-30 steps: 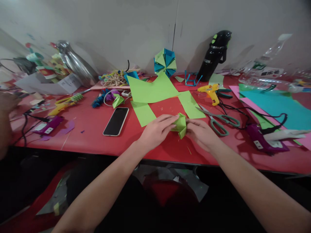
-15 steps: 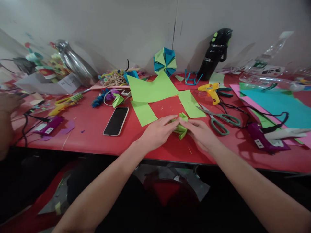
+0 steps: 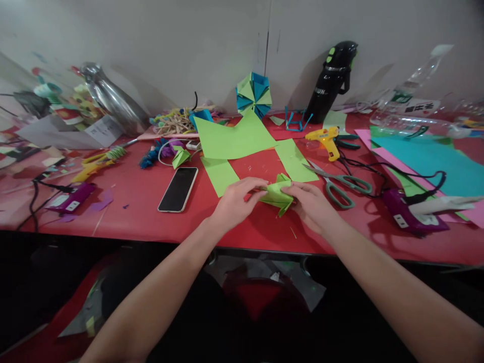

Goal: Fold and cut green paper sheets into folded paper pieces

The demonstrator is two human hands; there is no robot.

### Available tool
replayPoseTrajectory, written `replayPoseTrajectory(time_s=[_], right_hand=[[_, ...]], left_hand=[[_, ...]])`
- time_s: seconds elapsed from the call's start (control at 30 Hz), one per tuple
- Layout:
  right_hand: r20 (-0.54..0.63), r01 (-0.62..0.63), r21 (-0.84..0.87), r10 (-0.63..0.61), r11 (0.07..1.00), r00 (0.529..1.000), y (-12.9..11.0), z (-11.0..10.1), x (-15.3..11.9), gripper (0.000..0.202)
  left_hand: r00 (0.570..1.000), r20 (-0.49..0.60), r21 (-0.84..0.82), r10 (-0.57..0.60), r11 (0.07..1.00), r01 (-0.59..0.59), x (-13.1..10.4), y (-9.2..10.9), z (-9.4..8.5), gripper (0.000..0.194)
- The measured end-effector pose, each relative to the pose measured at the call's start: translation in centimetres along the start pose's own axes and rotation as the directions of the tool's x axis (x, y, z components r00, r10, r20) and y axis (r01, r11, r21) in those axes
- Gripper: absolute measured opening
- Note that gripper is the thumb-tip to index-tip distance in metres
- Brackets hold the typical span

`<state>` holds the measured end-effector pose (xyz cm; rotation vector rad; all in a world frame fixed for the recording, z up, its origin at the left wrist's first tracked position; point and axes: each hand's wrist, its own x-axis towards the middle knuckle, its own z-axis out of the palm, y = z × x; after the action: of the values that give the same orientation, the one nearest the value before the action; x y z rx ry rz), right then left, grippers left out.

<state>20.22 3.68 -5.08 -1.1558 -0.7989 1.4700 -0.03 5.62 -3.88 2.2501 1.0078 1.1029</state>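
Note:
A folded piece of light green paper (image 3: 278,195), like an origami shape with pointed flaps, is held just above the red table's front part. My left hand (image 3: 240,199) pinches its left end between thumb and fingers. On its right side, my right hand (image 3: 310,202) grips it with the thumb on top; some of those fingers are hidden. Beyond the hands lie a large green sheet (image 3: 232,138) and two smaller green pieces, one at left (image 3: 219,175) and one at right (image 3: 297,160). Grey-handled scissors (image 3: 340,184) rest right of my right hand.
Left of my hands lies a phone (image 3: 178,189). A yellow glue gun (image 3: 325,141), a black bottle (image 3: 331,83) and a purple power strip (image 3: 410,214) with cables stand to the right. A blue-and-green paper ball (image 3: 254,95) leans at the wall. Coloured sheets (image 3: 434,161) lie far right.
My left hand has shifted left off the top of the folded paper, so more of it shows. The other person's arm at the left edge has gone from view.

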Motion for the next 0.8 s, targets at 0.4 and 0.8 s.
replayPoseTrajectory(time_s=[0.4, 0.8], right_hand=[[0.039, -0.024, -0.109, 0.029, 0.994, 0.999, -0.7, 1.3, -0.4, 0.022], [-0.073, -0.057, -0.076, 0.051, 0.996, 0.996, -0.6, 1.4, 0.1, 0.006]], left_hand=[[1.0, 0.02, -0.105, 0.012, 0.994, -0.01, 0.2, -0.3, 0.1, 0.013], [0.998, 0.052, -0.117, -0.045, 0.992, 0.051, 0.4, -0.2, -0.6, 0.011]])
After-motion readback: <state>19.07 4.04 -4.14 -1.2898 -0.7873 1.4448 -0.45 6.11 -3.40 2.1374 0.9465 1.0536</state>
